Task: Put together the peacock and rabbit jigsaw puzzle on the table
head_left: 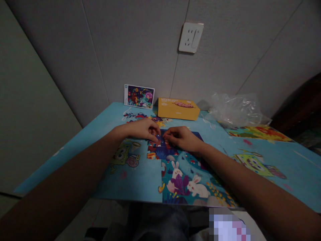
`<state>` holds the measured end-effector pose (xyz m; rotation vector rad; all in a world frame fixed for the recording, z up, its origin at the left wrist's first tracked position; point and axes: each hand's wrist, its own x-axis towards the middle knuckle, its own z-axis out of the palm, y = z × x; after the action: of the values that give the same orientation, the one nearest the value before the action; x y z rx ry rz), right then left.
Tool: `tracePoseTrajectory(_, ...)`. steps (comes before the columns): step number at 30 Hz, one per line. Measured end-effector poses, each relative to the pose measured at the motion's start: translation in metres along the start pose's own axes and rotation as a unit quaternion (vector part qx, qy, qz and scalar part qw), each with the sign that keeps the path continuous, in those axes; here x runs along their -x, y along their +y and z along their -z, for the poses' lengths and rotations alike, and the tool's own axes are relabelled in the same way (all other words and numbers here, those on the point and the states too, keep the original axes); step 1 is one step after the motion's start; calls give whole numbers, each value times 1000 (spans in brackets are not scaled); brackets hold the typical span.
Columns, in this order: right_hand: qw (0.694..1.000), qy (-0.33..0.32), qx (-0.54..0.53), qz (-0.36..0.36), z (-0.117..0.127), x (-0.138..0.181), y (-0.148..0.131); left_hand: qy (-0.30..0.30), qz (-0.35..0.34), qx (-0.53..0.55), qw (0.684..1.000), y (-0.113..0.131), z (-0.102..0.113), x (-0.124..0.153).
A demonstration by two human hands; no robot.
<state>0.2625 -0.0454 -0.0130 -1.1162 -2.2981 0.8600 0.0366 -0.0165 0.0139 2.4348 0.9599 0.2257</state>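
Note:
A partly joined jigsaw puzzle [187,174] with white rabbits, purple leaves and a blue stream lies at the table's front edge. Over its upper left part, my left hand [146,129] is closed, thumb and forefinger pinching a small dark puzzle piece [158,140]. My right hand [182,138] lies just beside it, palm down, its fingertips pressed together at the puzzle's top section; what they grip is hidden. Behind my left hand lie several loose puzzle pieces [135,116], some of them covered by that hand.
A reference picture card [140,97] leans against the wall beside a yellow box [178,109]. Clear plastic bag [235,108] and a colourful orange-and-green sheet [260,133] are at the back right. The table [135,184] has a blue cartoon cover. A wall socket [191,37] is above.

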Motion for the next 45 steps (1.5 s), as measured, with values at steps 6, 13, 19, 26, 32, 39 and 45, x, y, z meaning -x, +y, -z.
tracePoseTrajectory(6,1000,2,5,-6,0,1,-2,9,-22,-22,999,-4,-2,-2)
tracePoseTrajectory(13,1000,-1,0,-9,0,1,-2,-12,12,-19,1000,-1,-3,-2)
tracePoseTrajectory(19,1000,-5,-9,-9,1,1,-5,-22,18,-49,998,6,-2,-1)
tracePoseTrajectory(26,1000,0,0,-9,0,0,-5,-17,14,-18,1000,7,-7,-2)
tracePoseTrajectory(32,1000,-5,-6,-7,1,0,-4,-7,24,-39,999,7,-5,-2)
tracePoseTrajectory(39,1000,-7,2,0,0,0,0,-1,24,-57,998,4,-5,-2)
tracePoseTrajectory(45,1000,-1,3,-3,0,0,-2,10,17,5,1000,3,-8,-3)
